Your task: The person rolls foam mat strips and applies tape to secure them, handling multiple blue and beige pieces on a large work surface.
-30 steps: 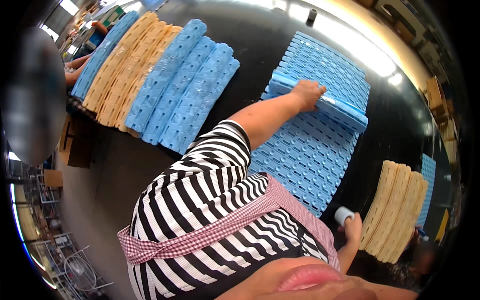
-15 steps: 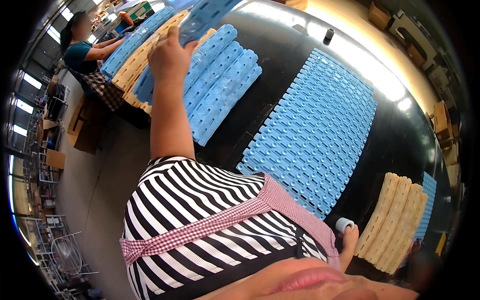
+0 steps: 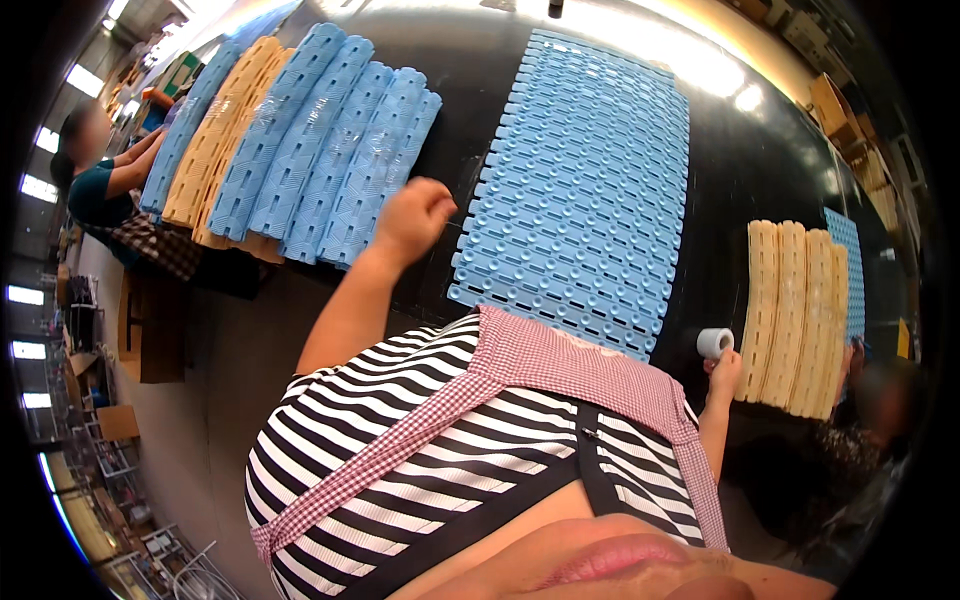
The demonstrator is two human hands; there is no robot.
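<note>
My left hand is above the black table, just right of several rolled blue mats in clear film. Its fingers are curled in and I see nothing in them. To its right a blue mat with slots and round suction cups lies flat, cups up. Beyond the mat's lower right corner, my right hand is closed on a roll of tape, pale grey with an open core. Part of that hand is hidden behind the roll.
Beige rolled mats lie among the blue ones on the left. A co-worker stands beyond them. More beige rolls lie at the right, near another blue mat and a second person. A cardboard box stands on the floor.
My left hand has let go of a blue rolled mat, now lying among the other rolls, and has drawn back to the right. My right hand still holds the tape. The view has turned.
</note>
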